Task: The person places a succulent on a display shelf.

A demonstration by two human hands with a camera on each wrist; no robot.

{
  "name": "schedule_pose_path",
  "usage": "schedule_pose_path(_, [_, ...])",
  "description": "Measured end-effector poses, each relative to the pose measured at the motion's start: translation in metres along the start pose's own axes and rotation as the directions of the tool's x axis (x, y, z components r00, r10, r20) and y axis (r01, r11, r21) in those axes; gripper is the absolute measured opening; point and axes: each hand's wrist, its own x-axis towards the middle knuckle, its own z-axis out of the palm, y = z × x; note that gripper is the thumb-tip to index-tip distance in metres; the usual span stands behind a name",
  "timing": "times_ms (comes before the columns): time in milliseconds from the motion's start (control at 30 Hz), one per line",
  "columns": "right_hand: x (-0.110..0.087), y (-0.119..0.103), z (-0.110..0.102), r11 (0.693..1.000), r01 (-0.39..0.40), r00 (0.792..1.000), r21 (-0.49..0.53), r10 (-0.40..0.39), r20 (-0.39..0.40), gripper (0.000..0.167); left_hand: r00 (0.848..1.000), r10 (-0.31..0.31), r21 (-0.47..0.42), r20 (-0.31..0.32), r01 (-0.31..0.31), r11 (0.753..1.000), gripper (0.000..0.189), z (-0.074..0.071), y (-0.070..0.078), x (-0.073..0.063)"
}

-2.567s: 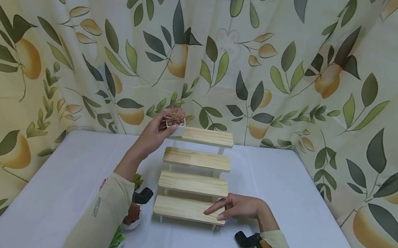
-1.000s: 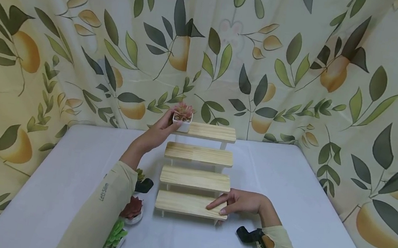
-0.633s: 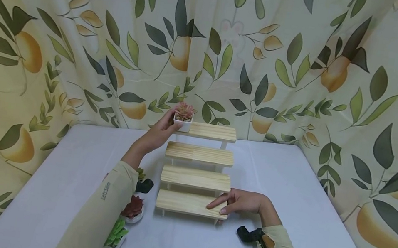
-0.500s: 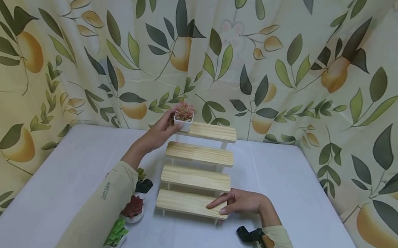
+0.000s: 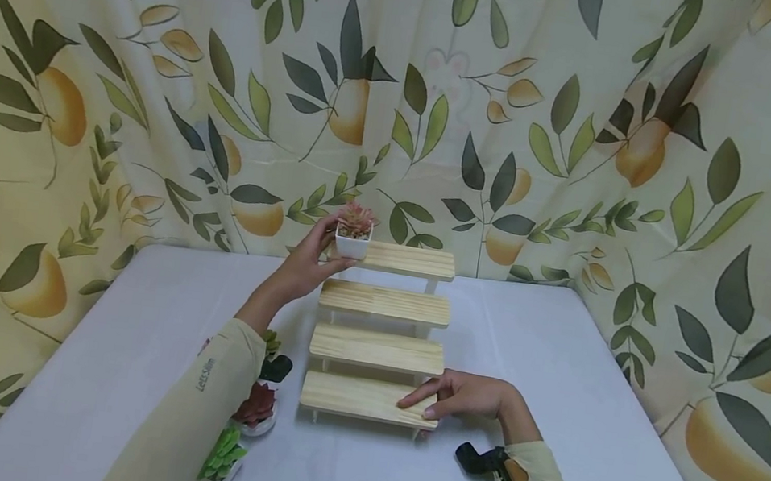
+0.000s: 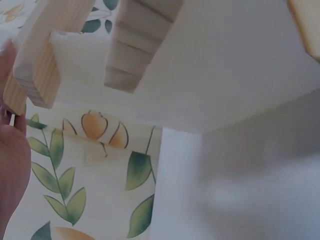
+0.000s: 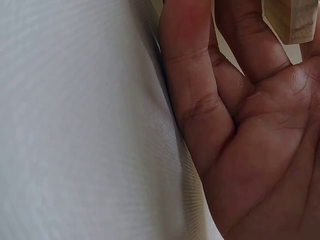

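A four-step display stand (image 5: pixel 377 349) has pale wooden boards on clear supports. On the left end of its top board stands a pink succulent (image 5: pixel 356 220) in a white square pot (image 5: pixel 352 247). My left hand (image 5: pixel 302 266) is at that end, fingers beside the pot's left side, thumb stretched along the board's front below the pot. The left wrist view catches part of the left hand (image 6: pixel 12 165) by a board end. My right hand (image 5: pixel 470 396) holds the right end of the lowest board, index finger and thumb on top, other fingers lower. Its palm (image 7: pixel 265 155) fills the right wrist view.
Left of the stand, a green succulent (image 5: pixel 224 451), a dark red succulent (image 5: pixel 256 405) and another green plant (image 5: pixel 272 342) stand on the white-covered table (image 5: pixel 354 480), partly behind the left sleeve (image 5: pixel 196 402). A patterned curtain (image 5: pixel 397 153) closes the back.
The pink succulent has come to the right and down onto the top board. The left thumb has slid down from the pot's front to the board. The right hand stays in place.
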Motion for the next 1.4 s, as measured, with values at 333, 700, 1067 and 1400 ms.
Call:
schedule_pose_path(333, [0.002,0.003,-0.001,0.999,-0.020,1.000,0.037,0.020,-0.005,0.035,0.998,-0.002,-0.149,-0.066,-0.008,0.989,0.073,-0.012,0.001,-0.011])
schedule_pose_path(700, [0.004,0.002,-0.001,0.999,-0.008,1.000,0.031,0.008,0.002,0.034,0.997,-0.038,-0.172,-0.068,0.026,0.985,0.065,-0.027,-0.001,-0.035])
schedule_pose_path(1067, [0.002,-0.001,-0.001,0.999,-0.021,1.000,0.045,0.021,-0.009,0.034,0.998,-0.061,-0.170,-0.014,0.058,0.984,0.054,-0.042,-0.005,-0.066])
schedule_pose_path(1400, [0.004,0.002,-0.001,0.999,-0.036,0.999,0.017,0.037,-0.033,0.033,0.996,-0.088,-0.123,0.026,0.090,0.988,0.048,-0.053,-0.006,-0.095])
